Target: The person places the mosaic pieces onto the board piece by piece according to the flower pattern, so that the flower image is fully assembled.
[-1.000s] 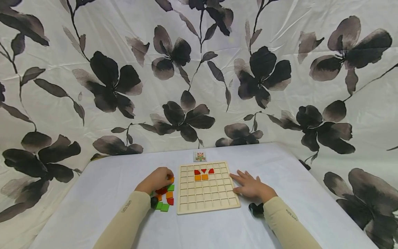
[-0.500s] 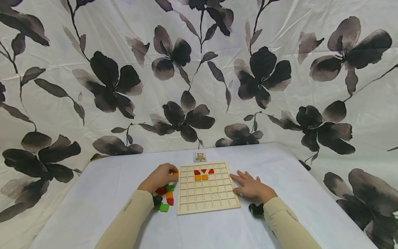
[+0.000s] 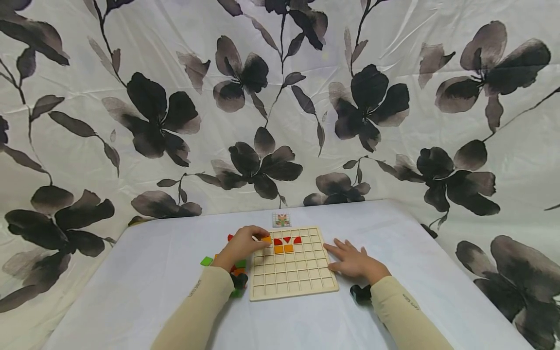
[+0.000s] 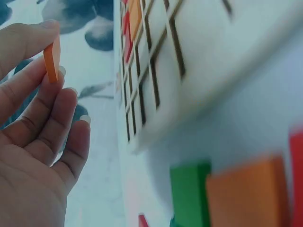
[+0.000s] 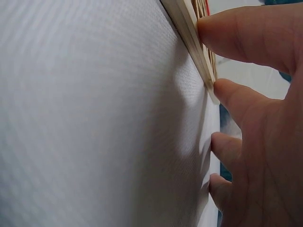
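My left hand (image 3: pixel 242 245) pinches an orange square tile (image 4: pixel 53 59) between thumb and fingertips, over the upper left part of the wooden grid board (image 3: pixel 293 277). On the board, a red quarter-round tile (image 3: pixel 277 241), a red triangle (image 3: pixel 287 240) and another red quarter-round tile (image 3: pixel 297 240) lie in one row. Two orange squares (image 3: pixel 283 249) fill cells just below them. My right hand (image 3: pixel 353 261) lies with spread fingers at the board's right edge; in the right wrist view its thumb and a fingertip touch that edge.
Loose tiles, among them a green tile (image 3: pixel 206 261), lie left of the board, partly hidden under the left forearm. A small pattern card (image 3: pixel 281 220) lies beyond the board's far edge. A floral cloth (image 3: pixel 258 165) hangs behind the white table (image 3: pixel 306 325).
The left hand has carried the orange tile from the loose tiles rightward and slightly away, onto the board's left side. The right hand and the board have stayed in place.
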A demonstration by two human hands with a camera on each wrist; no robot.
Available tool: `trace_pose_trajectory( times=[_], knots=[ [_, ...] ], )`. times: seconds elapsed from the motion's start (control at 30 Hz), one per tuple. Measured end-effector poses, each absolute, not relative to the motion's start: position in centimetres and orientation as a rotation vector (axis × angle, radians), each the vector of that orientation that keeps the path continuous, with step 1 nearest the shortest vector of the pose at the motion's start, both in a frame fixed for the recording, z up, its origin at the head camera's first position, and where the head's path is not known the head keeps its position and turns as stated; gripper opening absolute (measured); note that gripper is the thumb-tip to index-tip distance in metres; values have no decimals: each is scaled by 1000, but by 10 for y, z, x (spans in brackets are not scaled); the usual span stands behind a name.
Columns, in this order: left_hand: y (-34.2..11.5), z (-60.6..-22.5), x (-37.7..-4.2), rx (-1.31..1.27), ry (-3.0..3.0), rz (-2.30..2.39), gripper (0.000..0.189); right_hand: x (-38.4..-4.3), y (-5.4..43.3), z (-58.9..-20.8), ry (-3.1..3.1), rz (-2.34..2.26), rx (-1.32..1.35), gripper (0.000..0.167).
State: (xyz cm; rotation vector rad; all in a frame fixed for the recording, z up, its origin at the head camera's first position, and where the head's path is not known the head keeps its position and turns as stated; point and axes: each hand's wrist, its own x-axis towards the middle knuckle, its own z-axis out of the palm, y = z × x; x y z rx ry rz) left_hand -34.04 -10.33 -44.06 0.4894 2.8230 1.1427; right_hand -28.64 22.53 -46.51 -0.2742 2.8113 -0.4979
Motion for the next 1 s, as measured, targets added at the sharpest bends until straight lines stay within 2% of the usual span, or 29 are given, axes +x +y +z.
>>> trace_pose_trajectory(
  times=[0.7, 1.0],
  knots=[
    [-46, -445, -336, 738, 2746, 1172, 30, -290, 227, -469, 2812, -491, -284, 66],
    [-28, -450, -339, 818, 2814, 1041, 30, -291, 228, -470, 2820, -490, -304, 65]
  ],
)
